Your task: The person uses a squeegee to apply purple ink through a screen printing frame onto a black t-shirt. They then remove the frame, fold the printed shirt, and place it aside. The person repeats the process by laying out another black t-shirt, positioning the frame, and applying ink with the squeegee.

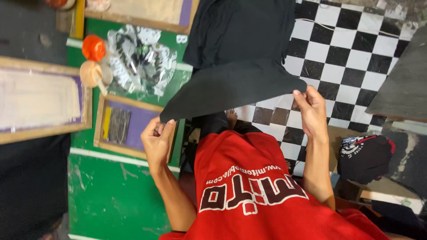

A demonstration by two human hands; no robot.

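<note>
I hold a black cloth stretched between both hands, in front of my red printed shirt. My left hand pinches the cloth's lower left corner beside the green table's edge. My right hand pinches the right corner over the checkered floor. The rest of the cloth hangs away from me and hides part of the floor and table edge.
A green table on the left carries several wooden screen frames, a crumpled clear plastic bag and an orange-lidded jar. A black-and-white checkered floor lies on the right, with a folded black garment on a box.
</note>
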